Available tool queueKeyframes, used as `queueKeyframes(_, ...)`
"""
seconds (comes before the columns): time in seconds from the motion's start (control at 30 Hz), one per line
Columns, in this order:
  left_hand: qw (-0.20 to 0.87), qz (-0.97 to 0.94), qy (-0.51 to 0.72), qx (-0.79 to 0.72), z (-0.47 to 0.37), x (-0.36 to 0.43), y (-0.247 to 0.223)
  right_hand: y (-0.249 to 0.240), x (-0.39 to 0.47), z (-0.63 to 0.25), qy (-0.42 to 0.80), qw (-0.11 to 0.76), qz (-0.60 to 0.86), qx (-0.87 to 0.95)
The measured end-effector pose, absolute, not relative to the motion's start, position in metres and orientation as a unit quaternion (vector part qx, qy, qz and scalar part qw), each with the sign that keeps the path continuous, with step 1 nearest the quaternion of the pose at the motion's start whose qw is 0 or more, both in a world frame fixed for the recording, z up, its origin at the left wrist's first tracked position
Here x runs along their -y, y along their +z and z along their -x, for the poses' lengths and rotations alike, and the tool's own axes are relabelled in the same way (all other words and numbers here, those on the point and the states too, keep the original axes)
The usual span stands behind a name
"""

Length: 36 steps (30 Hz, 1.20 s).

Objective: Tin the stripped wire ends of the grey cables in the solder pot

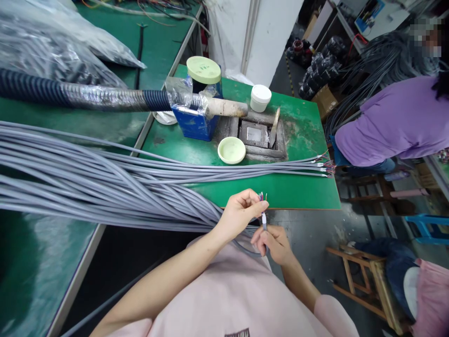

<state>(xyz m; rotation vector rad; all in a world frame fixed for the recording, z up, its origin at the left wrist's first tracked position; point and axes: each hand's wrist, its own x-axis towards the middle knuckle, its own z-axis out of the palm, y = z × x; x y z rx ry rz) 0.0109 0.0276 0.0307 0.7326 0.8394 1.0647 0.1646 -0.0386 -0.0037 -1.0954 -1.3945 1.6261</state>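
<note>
My left hand (242, 210) pinches the thin coloured wires (262, 196) that fan out at one cable's end. Just below it, my right hand (273, 242) is closed around the same grey cable (264, 225), under its white sleeve (264, 217). Behind my hands, a thick bundle of grey cables (140, 187) runs in from the left. Several cables lie across the green table (298, 194), their stripped ends (328, 168) near its right edge.
A solder pot (257, 135) with a flat scraper (275, 126) sits beyond the cables, beside a shallow dish (231, 150), a white tub (260, 98), a blue box (196, 124) and a ribbed hose (115, 98). A person in purple (396, 119) sits at right.
</note>
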Motion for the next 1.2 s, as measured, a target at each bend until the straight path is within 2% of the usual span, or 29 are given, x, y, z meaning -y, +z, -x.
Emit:
queueKeyframes(0.53, 0.731, -0.279, 0.504, -0.365, -0.009, -0.026, 0.026, -0.003, 0.038, -0.165, 0.621, 0.340, 0.452, 0.542)
queueKeyframes(0.83, 0.749, -0.305, 0.472, -0.350, -0.010, -0.024, 0.029, 0.003, 0.016, -0.164, 0.707, 0.402, 0.379, 0.441)
queueKeyframes(0.97, 0.764, -0.281, 0.463, -0.350, -0.010, -0.027, 0.028, 0.015, 0.007, -0.153, 0.691, 0.405, 0.394, 0.451)
queueKeyframes(1.2, 0.632, -0.295, 0.583, -0.417, 0.001, -0.021, 0.027, 0.020, 0.007, -0.143, 0.585, 0.430, 0.472, 0.500)
